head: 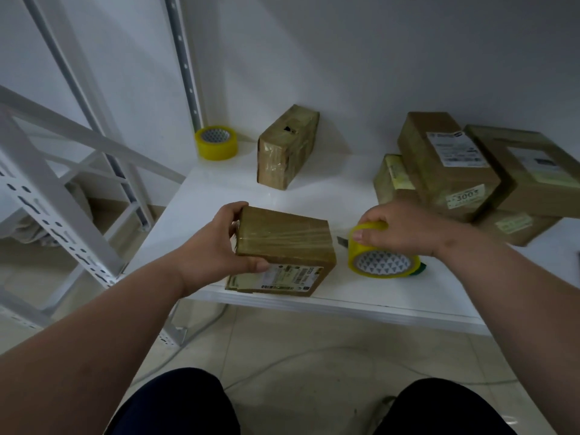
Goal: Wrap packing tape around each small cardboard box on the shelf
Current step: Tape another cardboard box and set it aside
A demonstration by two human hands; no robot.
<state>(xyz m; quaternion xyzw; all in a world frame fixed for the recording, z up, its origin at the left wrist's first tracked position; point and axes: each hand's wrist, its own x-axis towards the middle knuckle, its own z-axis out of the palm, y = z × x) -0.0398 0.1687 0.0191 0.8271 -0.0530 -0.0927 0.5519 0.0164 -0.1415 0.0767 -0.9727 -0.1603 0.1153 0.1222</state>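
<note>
A small cardboard box (284, 246) with a white label on its front stands near the front edge of the white shelf (361, 304). Clear tape crosses its top. My left hand (224, 243) grips the box's left end. A strip of tape stretches from the box's right side to a yellow tape roll (381, 257), which my right hand (400, 227) holds from above, just right of the box. A small blade-like tool (342, 241) lies between box and roll, partly hidden.
A taped box (287, 147) stands on end at the back. A second yellow tape roll (216, 142) sits in the back left corner. A pile of labelled boxes (464, 171) fills the right. White slotted uprights (59, 211) stand at the left. My knees are below.
</note>
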